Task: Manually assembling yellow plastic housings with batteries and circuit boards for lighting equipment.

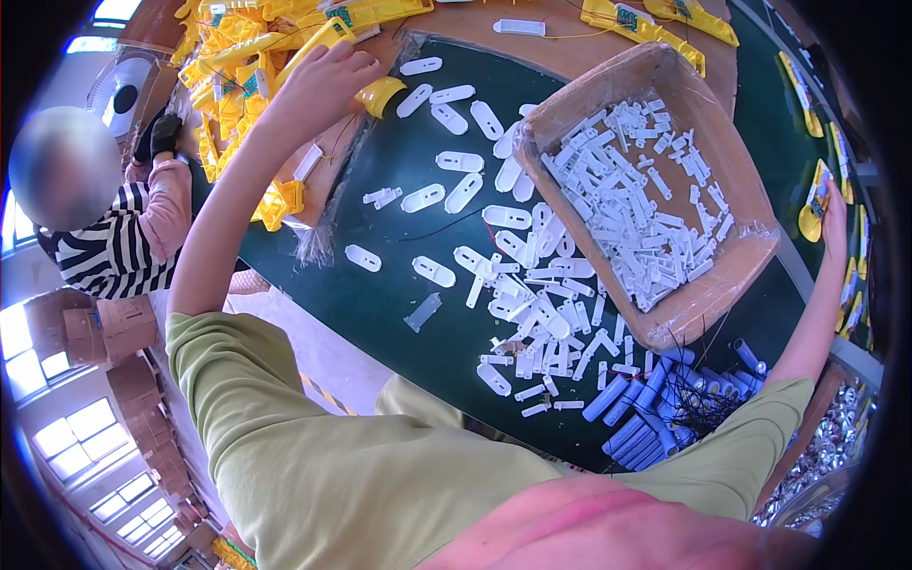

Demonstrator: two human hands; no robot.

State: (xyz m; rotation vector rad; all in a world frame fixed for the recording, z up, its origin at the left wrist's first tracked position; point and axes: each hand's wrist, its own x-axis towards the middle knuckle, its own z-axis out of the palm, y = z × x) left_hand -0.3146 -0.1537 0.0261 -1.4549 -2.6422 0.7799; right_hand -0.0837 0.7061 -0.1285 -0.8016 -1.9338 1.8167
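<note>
The left hand (pixel 325 84) curls over a glossy yellow plastic housing (pixel 382 96) beside the heap; whether it grips cannot be told. At far right, the right hand (pixel 834 218) pinches a slim yellow plastic housing (pixel 813 209). Between them, a brown cardboard box (pixel 712 299) holds small white plastic strips (pixel 632 199). Smooth white oval plates (pixel 463 193) and blue cylinders (pixel 646 404) lie about; open room runs along the dark-green counter's (pixel 380 304) near-left edge.
</note>
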